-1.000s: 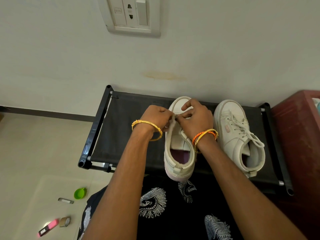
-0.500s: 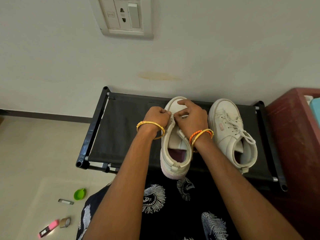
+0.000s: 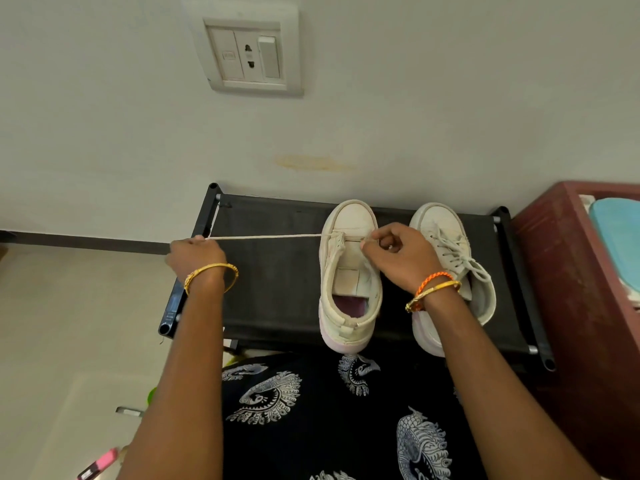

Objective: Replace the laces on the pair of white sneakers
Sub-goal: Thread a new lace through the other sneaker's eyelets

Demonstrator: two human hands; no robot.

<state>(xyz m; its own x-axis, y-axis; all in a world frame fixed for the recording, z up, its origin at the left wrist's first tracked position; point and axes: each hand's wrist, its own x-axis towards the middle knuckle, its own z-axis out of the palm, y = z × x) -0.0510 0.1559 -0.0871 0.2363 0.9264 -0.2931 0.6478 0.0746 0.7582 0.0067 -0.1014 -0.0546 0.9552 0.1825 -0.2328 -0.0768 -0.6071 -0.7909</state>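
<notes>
On the black fabric shelf (image 3: 277, 289) against the pale wall stand our two white sneakers, toes toward the wall; around them we see a switch and socket plate (image 3: 247, 55) high on the wall, a dark red cabinet (image 3: 568, 271) just right of the shelf with something light blue (image 3: 620, 233) on top of it, and on the floor at lower left a pink object (image 3: 98, 462) and a green one partly hidden behind our left forearm; our black printed garment (image 3: 311, 410) fills the lower middle. Nothing lies between us and the shoes but our own arms; our right wrist covers part of the right sneaker (image 3: 446, 244).

The left sneaker (image 3: 349, 271) gapes open, its tongue bare and a purplish insole showing inside; a single lace (image 3: 266, 237) runs through its eyelets nearest the toe. The right sneaker is fully laced, its bow lying loose over the tongue.

Our left hand (image 3: 195, 254) pinches one end of the lace well out to the left of the shoe, beyond the shelf's edge, so the cord runs taut and straight back to the eyelet; our right hand (image 3: 398, 254) has fingers curled at the opposite eyelet row, pinching the lace's other end there. The lace is thin, off-white cord; the shelf is matte cloth on a tubular frame; gold bangles ring both wrists, with an orange braided band on the right.
</notes>
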